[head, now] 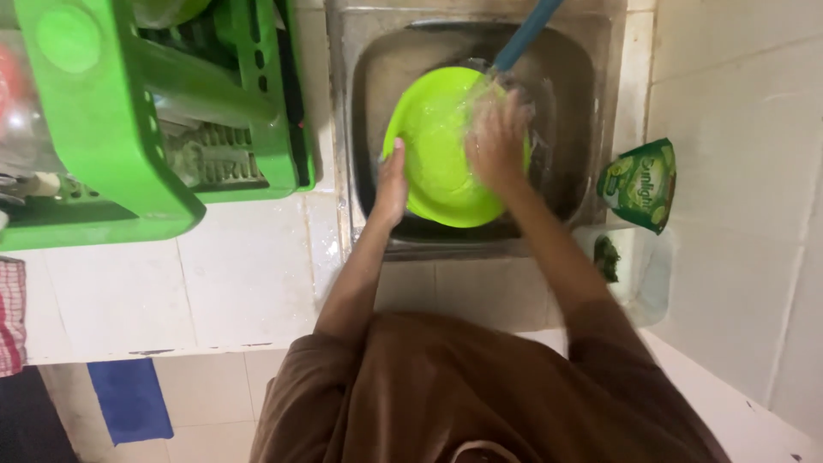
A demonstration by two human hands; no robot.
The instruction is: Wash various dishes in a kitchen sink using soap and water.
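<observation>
Lime-green round plastic bowl [441, 150] tilts under running water. Left hand [393, 184] grips its rim to steady it; right hand [497, 137], fingers spread flat, rubs inside.

A bright green plastic dish rack [129, 129] stands on the white tiled desk [249, 274] at the left. A green soap pouch [639, 184] leans by the wall at the right, just above a clear plastic container [643, 274] holding what may be a dark scrubber [607, 257]. A blue cloth [129, 399] hangs below the desk edge, beside a red checked towel [12, 317].
</observation>
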